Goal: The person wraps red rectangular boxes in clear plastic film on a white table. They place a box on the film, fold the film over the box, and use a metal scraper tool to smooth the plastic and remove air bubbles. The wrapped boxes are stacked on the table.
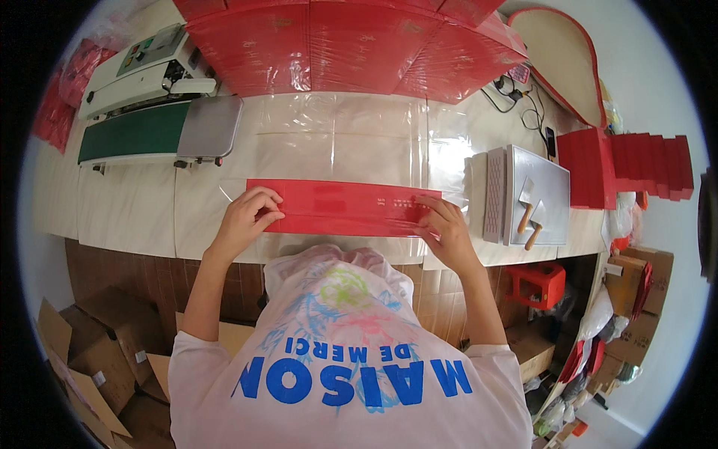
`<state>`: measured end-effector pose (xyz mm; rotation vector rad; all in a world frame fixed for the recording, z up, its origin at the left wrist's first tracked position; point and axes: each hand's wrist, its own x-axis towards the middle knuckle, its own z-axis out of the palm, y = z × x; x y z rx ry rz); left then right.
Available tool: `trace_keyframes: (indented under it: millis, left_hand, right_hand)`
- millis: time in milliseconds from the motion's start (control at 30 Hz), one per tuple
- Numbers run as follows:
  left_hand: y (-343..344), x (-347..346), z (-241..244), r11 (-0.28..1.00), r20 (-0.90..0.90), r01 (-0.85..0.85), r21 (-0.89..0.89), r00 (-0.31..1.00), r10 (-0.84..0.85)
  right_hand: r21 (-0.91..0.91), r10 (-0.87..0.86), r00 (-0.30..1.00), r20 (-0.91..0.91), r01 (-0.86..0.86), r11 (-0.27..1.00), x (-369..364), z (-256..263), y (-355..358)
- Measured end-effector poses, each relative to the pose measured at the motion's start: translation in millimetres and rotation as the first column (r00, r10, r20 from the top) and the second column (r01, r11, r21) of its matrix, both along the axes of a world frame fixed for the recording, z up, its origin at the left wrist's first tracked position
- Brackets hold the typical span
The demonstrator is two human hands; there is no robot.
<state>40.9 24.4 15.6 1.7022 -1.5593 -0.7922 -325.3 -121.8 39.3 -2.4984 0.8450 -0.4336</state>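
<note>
A long, flat red box (342, 207) lies crosswise at the table's front edge, just in front of my body. Small writing shows near its right end. My left hand (249, 216) is at the box's left end, thumb and fingertips pinched together over it; whether they also catch clear film cannot be told. At the opposite end my right hand (446, 227) grips the box, with the fingers on top and the thumb near the front edge. Clear plastic film (370, 149) is spread on the table behind the box and shows at its ends.
Film-wrapped red cartons (348, 50) stand at the back. A band sealing machine (151, 112) with a green belt is on the left. At right, two wooden-handled scrapers (530, 216) lie on a metal-topped unit (547, 185), beside stacked red boxes (586, 168) and cables (533, 106).
</note>
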Motion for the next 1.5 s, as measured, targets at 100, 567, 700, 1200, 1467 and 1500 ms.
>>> trace_keyframes:
  millis: [100,567,700,1200,1467,1500]
  left_hand:
    - [-1.1,1.5,1.8,0.999,0.045,0.035,-0.008,0.998,-0.035]
    - [9.5,13.9,11.8,0.991,0.302,0.056,-0.121,0.953,-0.017]
    - [6.1,14.8,13.2,0.996,0.333,0.037,-0.087,0.943,-0.006]
    - [-1.4,13.2,-6.9,0.985,0.198,-0.106,-0.136,0.971,0.132]
    - [1.8,9.2,-11.0,0.980,0.195,-0.124,-0.156,0.969,0.154]
    - [3.1,8.9,-12.3,0.977,0.190,-0.135,-0.165,0.968,0.166]
  right_hand:
    - [0.061,-0.017,1.000,0.016,0.016,0.998,-14.5,-7.2,-0.1]
    - [0.159,-0.061,0.992,0.109,0.043,0.986,-17.3,-16.5,-0.2]
    - [0.127,-0.100,0.988,0.116,0.085,0.988,-18.2,-20.4,0.4]
    - [0.068,-0.184,0.977,0.103,0.178,0.982,-4.4,-20.8,0.7]
    - [-0.216,-0.234,0.964,-0.128,0.203,0.955,19.7,-12.3,17.8]
    - [-0.236,-0.209,0.974,-0.084,0.184,0.954,25.9,-14.9,20.4]
